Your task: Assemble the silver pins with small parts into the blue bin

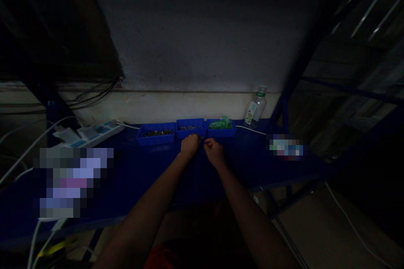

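Both my arms reach forward over a dark blue table (145, 176). My left hand (190, 144) is curled shut at the front edge of the middle blue tray (191, 127), which holds small dark parts. My right hand (213, 151) is closed in a pinch just to its right, holding something thin and small that I cannot make out. The two hands nearly touch. A left blue tray (155, 133) holds dark metal pieces. A right blue tray (221, 128) holds green plastic parts.
A clear plastic bottle (255, 112) with a green cap stands at the back right by the wall. A white power strip (94, 131) with cables lies at the back left. Blurred patches sit on the table at left and right. Dark shelf frames flank the table.
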The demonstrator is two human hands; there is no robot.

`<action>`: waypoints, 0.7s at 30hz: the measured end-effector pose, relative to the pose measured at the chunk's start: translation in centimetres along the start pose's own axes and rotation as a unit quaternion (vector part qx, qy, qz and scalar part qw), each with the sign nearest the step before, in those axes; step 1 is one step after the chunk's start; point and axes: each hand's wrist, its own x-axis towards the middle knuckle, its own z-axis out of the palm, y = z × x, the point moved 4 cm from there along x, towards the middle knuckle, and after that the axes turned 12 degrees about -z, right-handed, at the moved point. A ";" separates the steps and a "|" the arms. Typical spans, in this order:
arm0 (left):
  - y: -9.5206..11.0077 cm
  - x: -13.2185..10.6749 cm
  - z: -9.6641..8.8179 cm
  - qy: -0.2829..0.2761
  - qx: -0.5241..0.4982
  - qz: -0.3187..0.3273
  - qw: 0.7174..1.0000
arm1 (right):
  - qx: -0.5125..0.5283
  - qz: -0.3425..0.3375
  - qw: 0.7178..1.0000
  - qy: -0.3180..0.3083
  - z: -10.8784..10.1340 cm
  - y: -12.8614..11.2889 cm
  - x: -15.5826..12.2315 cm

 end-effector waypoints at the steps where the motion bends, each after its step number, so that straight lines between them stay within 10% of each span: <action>1: 0.0 -0.2 -0.1 -0.002 -0.003 0.008 1.000 | -0.002 -0.003 1.000 -0.006 0.1 0.0 0.0; 11: -4.0 -5.3 -1.6 0.008 -0.144 0.136 0.980 | -0.024 -0.049 0.996 -0.075 1.0 -0.7 -0.3; 21: -4.4 -6.0 -1.9 0.016 -0.227 0.127 0.965 | 0.038 -0.086 0.990 -0.104 1.1 -1.7 -0.7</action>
